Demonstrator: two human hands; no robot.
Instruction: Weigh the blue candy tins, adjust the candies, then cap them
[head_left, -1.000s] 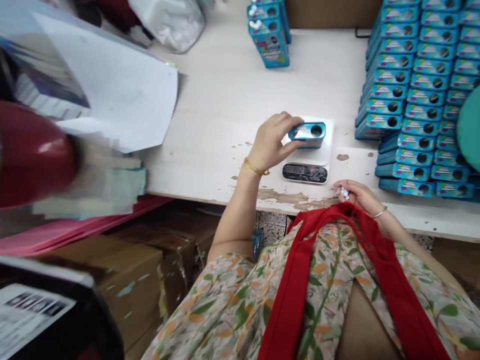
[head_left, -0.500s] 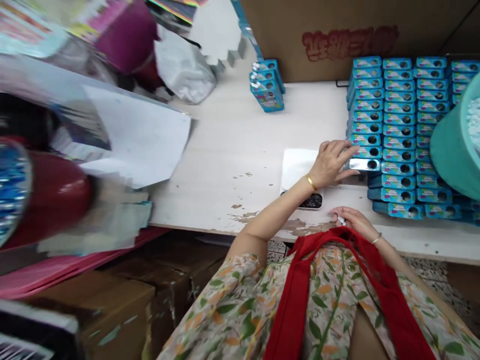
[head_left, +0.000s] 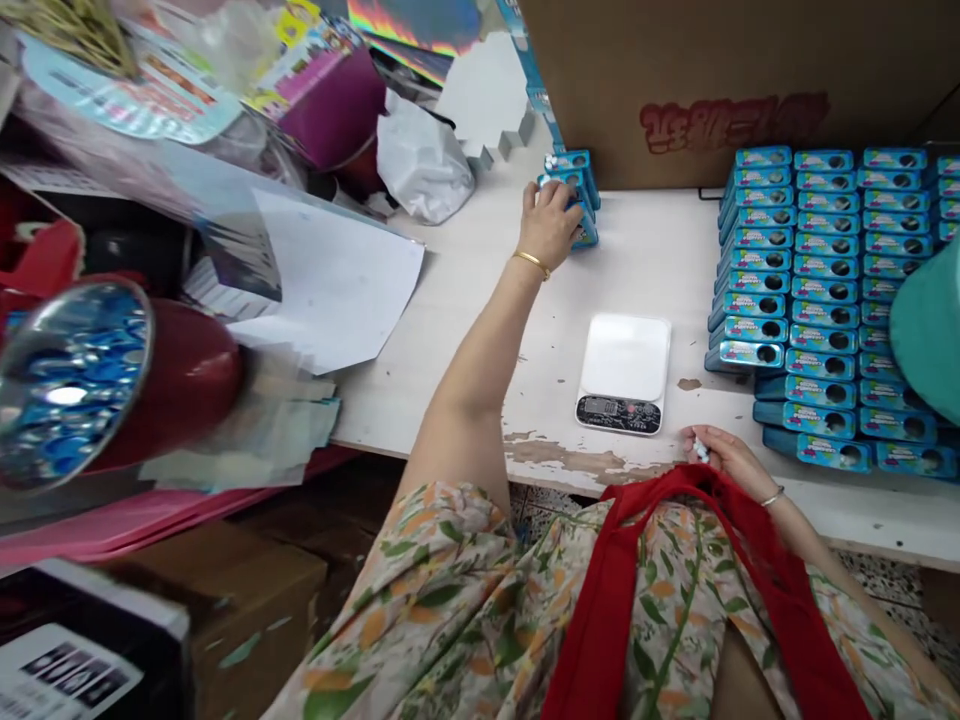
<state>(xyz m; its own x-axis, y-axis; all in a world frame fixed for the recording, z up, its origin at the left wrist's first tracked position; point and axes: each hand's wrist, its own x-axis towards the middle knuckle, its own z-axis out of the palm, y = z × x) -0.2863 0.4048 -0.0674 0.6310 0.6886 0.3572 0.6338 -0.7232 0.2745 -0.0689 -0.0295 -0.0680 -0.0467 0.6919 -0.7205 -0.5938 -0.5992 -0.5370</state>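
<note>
At the back of the table, my left hand reaches to a small group of blue boxes. Its fingers curl over the top of the front box, and the hand hides most of that box. White bits show on top of these boxes. Low by the table's front edge, my right hand is closed around a few small white pieces. A white digital scale lies between the two hands with a bare platform. To the right, blue boxes with round dark holes stand in several rows.
A teal tub stands at the right edge. Behind the table rises a large cardboard box with red lettering. On the left are a red bucket of shiny blue packets, paper sheets and a white bag.
My left hand has moved from the end of the blue box rows, leftward and back to the small group. My right hand stays low with the white pieces. The view has shifted left.
</note>
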